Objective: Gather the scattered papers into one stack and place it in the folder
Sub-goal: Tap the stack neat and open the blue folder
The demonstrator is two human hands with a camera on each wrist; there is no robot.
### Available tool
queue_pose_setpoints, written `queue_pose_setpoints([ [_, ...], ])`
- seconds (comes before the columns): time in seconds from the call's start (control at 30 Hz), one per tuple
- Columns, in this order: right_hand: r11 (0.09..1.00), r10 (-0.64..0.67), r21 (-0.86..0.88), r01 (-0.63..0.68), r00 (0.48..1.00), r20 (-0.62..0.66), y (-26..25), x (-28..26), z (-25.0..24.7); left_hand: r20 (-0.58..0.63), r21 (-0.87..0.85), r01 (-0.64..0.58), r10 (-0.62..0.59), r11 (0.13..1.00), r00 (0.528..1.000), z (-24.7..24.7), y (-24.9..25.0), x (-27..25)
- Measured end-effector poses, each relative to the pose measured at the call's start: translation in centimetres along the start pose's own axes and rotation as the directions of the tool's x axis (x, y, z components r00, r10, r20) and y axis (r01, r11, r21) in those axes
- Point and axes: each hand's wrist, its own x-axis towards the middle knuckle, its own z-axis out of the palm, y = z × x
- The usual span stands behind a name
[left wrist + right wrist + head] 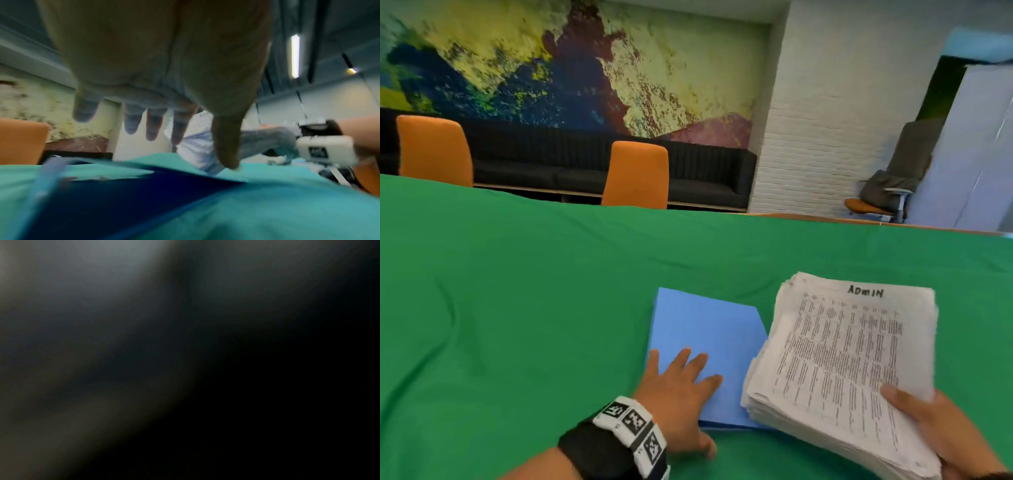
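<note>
A thick stack of printed papers (842,363), its top sheet headed "ADMIN", is held above the table's near right part. My right hand (928,421) grips the stack at its near corner, thumb on top and fingers hidden beneath. A closed blue folder (709,329) lies flat on the green cloth just left of the stack, and the stack's left edge overlaps it. My left hand (681,387) is spread over the folder's near left part with straight fingers. In the left wrist view the left hand (164,113) hovers over the folder (123,194). The right wrist view is dark.
A green cloth (517,291) covers the whole table, wrinkled at the left. Two orange chairs (635,174) stand at the far edge before a black sofa (688,171). A draped office chair (887,192) stands far right.
</note>
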Motion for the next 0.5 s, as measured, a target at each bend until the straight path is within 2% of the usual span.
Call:
queue_pose_setpoints([
  [0.07,0.997,0.030,-0.067,-0.036,0.995,-0.093,1.7,-0.2,-1.9,0.067,0.035,0.038,-0.040,0.999,0.997,0.2,-0.5,1.0],
  [0.1,0.998,0.041,-0.034,-0.046,0.991,-0.126,3.0,0.1,-2.8,0.082,0.047,0.055,-0.059,0.997,0.995,0.2,-0.9,1.3],
  [0.17,0.994,0.094,-0.038,-0.098,0.990,-0.106,4.9,0.7,-4.0,0.073,0.063,0.061,-0.066,0.996,0.995,0.3,-1.5,1.4],
  [0.3,0.997,0.074,-0.019,-0.076,0.996,-0.057,4.2,-0.2,-3.4,-0.012,0.006,0.071,-0.071,0.997,0.997,0.5,-2.5,-0.1],
  [0.37,1.000,0.022,-0.011,-0.023,0.999,-0.033,2.6,-0.8,-2.4,-0.087,-0.038,0.113,-0.116,0.993,0.989,0.3,-3.2,-1.4],
  [0.43,0.999,-0.028,0.025,0.029,0.999,-0.032,1.6,-1.1,-1.9,-0.154,-0.171,0.175,-0.202,0.970,0.967,0.2,-4.1,-2.7],
  [0.5,0.997,-0.019,0.078,0.022,0.999,-0.040,1.0,-0.8,-1.5,-0.213,-0.278,0.202,-0.266,0.939,0.940,0.3,-4.9,-3.6],
])
